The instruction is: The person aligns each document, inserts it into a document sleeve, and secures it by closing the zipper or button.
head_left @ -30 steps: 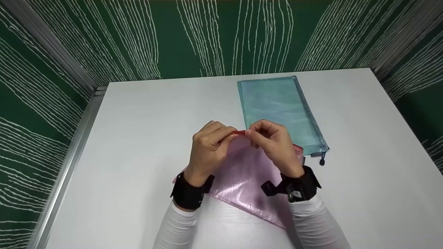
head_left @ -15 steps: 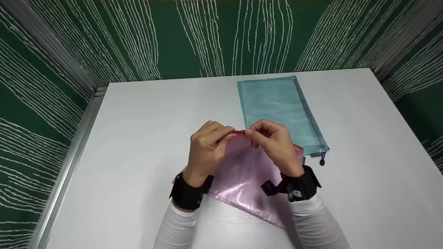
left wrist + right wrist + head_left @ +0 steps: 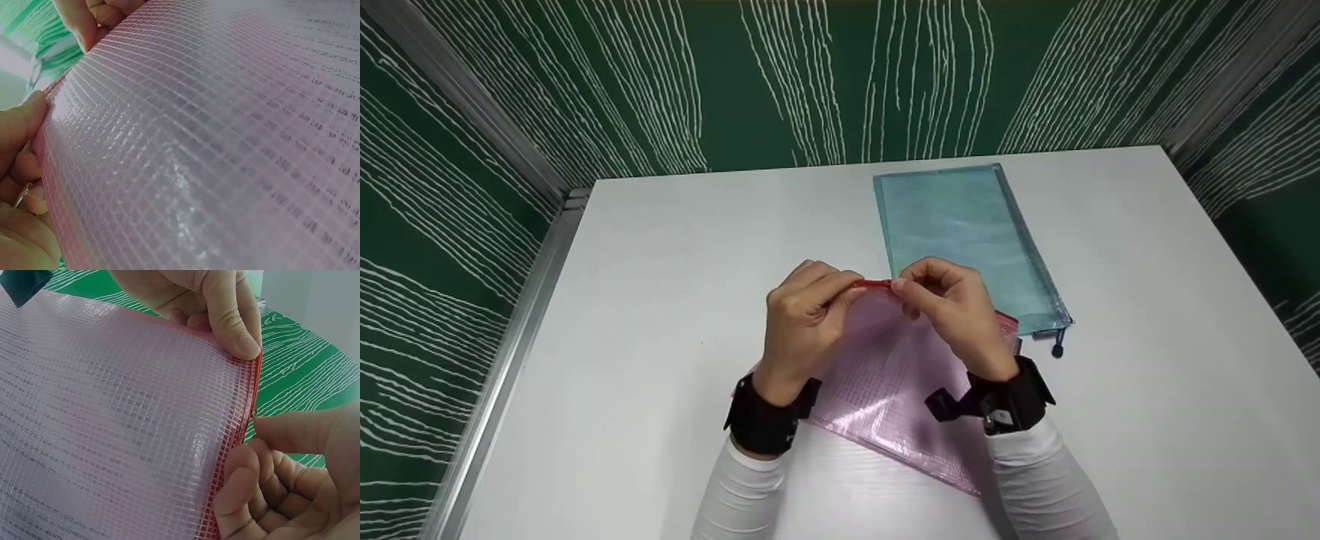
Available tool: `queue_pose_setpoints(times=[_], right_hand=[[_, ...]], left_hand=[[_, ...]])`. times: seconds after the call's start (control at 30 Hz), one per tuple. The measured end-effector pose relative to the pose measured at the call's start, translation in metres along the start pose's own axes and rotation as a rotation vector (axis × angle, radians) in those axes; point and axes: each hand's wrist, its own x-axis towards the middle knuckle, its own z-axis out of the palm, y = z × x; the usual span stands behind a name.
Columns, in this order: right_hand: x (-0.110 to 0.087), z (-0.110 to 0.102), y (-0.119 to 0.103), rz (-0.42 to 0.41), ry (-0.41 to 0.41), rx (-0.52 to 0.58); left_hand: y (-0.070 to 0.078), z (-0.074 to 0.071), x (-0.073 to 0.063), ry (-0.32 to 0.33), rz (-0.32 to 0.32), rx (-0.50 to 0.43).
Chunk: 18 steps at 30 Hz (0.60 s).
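Note:
A pink mesh zipper pouch [image 3: 896,367] is held up off the table by its red zipper edge [image 3: 256,382]. Printed text on paper shows through its clear mesh in both wrist views. My left hand [image 3: 808,319] pinches the zipper edge between thumb and fingers. Just to the right, my right hand [image 3: 952,311] pinches at the small zipper slider [image 3: 253,414], its thumb and fingertips right on it. A short stretch of red zipper lies between the two hands. The pouch's lower corner hangs toward the front of the table.
A teal mesh zipper pouch [image 3: 960,232] lies flat behind my right hand, its dark pull tab [image 3: 1058,350] at the near corner. Both rest over the white table [image 3: 660,262]. Green walls with white wavy lines [image 3: 765,90] border the back and sides.
My left hand has slid slightly left along the zipper edge, so more red zipper shows between the hands. The right hand stays nearly still.

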Motion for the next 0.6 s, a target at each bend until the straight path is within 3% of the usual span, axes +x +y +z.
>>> queue_pose_setpoints(times=[0.37,0.6], right_hand=[[-0.0004,-0.0026,0.0010,-0.030,-0.042,-0.014],[0.0012,-0.0065,0.0038,-0.007,-0.029,-0.026]], left_hand=[[0.0000,0.0010,-0.0009,0.014,0.009,0.000],[0.0012,-0.0047,0.0010,0.045,-0.020,-0.008]])
